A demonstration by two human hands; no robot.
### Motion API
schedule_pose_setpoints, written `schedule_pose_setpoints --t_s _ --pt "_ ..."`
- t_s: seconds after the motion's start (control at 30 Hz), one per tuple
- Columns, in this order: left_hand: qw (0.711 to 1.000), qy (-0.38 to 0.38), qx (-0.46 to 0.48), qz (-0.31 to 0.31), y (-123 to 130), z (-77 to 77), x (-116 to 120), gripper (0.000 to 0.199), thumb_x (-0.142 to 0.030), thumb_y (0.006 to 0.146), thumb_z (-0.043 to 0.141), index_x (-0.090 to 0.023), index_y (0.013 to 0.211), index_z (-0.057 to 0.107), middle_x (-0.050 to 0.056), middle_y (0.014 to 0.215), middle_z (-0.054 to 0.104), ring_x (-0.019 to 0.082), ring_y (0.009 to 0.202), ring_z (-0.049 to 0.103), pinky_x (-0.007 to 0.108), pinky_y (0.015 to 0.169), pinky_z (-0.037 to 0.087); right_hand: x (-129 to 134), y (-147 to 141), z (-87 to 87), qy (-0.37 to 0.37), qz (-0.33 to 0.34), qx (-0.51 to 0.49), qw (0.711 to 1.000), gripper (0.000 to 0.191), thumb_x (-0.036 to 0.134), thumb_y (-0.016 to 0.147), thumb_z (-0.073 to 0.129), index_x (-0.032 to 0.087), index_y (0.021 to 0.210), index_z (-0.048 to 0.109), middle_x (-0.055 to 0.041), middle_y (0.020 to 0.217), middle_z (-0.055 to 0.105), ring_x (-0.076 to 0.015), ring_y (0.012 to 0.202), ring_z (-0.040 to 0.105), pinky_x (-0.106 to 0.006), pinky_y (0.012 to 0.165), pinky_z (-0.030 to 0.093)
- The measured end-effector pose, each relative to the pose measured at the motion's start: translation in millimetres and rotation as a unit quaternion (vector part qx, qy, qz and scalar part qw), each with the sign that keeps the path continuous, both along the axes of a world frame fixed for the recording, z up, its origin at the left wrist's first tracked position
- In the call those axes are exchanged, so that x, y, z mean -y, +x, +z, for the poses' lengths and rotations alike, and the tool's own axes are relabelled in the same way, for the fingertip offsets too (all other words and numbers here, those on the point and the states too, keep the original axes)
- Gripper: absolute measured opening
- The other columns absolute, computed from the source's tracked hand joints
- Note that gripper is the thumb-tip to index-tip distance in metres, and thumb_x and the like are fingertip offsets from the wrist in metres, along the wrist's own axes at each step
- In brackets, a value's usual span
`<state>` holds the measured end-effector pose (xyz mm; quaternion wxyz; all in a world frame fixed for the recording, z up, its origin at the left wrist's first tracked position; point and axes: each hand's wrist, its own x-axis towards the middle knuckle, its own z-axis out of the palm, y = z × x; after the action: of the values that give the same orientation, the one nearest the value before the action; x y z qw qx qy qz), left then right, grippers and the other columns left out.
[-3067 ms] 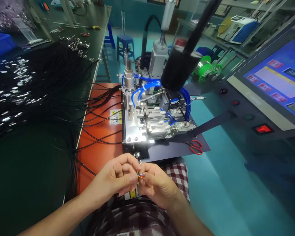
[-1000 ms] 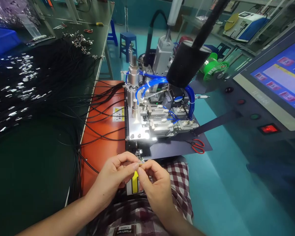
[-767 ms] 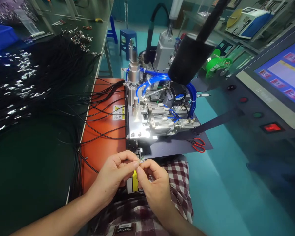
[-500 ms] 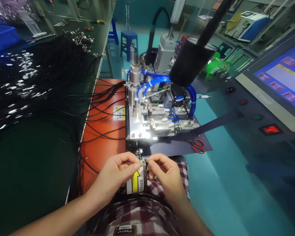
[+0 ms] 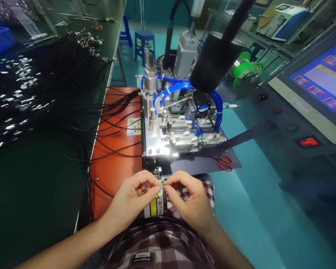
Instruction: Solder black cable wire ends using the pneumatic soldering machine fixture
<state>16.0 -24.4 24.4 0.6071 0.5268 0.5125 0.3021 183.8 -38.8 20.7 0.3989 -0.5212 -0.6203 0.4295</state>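
A blue bin (image 5: 0,42) sits on the desk (image 5: 30,198) at left, a small yellow item (image 5: 109,19) near the desk's right edge. Beyond, a blue stool (image 5: 144,36) stands on the teal floor (image 5: 257,213). Red-handled scissors (image 5: 221,160) lie on a dark plate (image 5: 200,163).

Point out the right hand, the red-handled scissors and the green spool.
Right hand (image 5: 193,195): head view, back near the thumb's base.
Red-handled scissors (image 5: 221,161): head view, where the handles meet.
Green spool (image 5: 243,70): head view, middle of its body.

The machine (image 5: 182,140) stands before my hands (image 5: 134,194). Cables (image 5: 58,67) lie on the table (image 5: 30,194) at left; scissors (image 5: 226,163) lie at right, the screen (image 5: 324,80) farther right.
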Motion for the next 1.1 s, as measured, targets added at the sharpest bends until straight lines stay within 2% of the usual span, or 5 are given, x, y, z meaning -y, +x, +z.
schedule_pose_setpoints --t_s 0.23,0.37,0.53,0.93,1.1 --pt "0.993 0.085 -0.052 -0.060 -2.5 1.4 2.2 0.011 -0.024 0.083 0.058 -0.018 0.080 0.065 0.004 0.082 0.057 0.015 0.073 0.054 0.024 0.061 0.041 -5.9 8.9 2.0 -0.105 0.037 -0.015 0.994 0.011 0.014 0.076 0.058 0.018 0.067 0.064 0.0008 0.060 0.061 -0.0121 0.052 0.052 -0.024 0.049 0.040" --pt "0.991 0.092 -0.052 -0.082 -2.7 3.3 3.3 0.011 -0.023 0.084 0.057 -0.018 0.081 0.065 0.004 0.082 0.057 0.015 0.073 0.054 0.024 0.061 0.041 -12.2 13.9 -2.4 -0.255 0.077 -0.153 0.952 0.010 0.019 0.073 0.060 0.015 0.065 0.064 0.0017 0.057 0.061 -0.0098 0.046 0.051 -0.023 0.046 0.042" --pt "0.988 0.102 -0.048 -0.109 -4.8 2.0 4.2 0.009 -0.024 0.085 0.057 -0.017 0.082 0.063 0.004 0.082 0.056 0.014 0.070 0.052 0.024 0.058 0.040 -19.6 20.7 -6.8 -0.331 0.147 -0.237 0.901 0.012 0.024 0.071 0.066 0.014 0.065 0.066 0.0003 0.057 0.063 -0.0091 0.046 0.054 -0.021 0.047 0.043" --pt "0.981 0.081 -0.065 -0.166 -5.6 7.9 -3.2 0.011 -0.021 0.083 0.057 -0.016 0.076 0.063 0.003 0.076 0.059 0.014 0.069 0.051 0.024 0.060 0.038 -34.8 31.6 -1.1 -0.212 0.256 -0.144 0.932 0.008 0.014 0.075 0.059 0.013 0.073 0.066 0.0007 0.064 0.063 -0.0090 0.055 0.054 -0.019 0.050 0.041" --pt "0.986 0.029 -0.044 -0.156 -6.3 8.1 -5.5 0.012 -0.026 0.081 0.060 -0.015 0.078 0.063 0.004 0.075 0.057 0.014 0.066 0.050 0.024 0.057 0.038 -37.6 32.2 -1.3 -0.235 0.276 -0.145 0.921 0.007 0.013 0.073 0.059 0.012 0.073 0.066 0.0003 0.064 0.063 -0.0098 0.055 0.054 -0.020 0.050 0.042"
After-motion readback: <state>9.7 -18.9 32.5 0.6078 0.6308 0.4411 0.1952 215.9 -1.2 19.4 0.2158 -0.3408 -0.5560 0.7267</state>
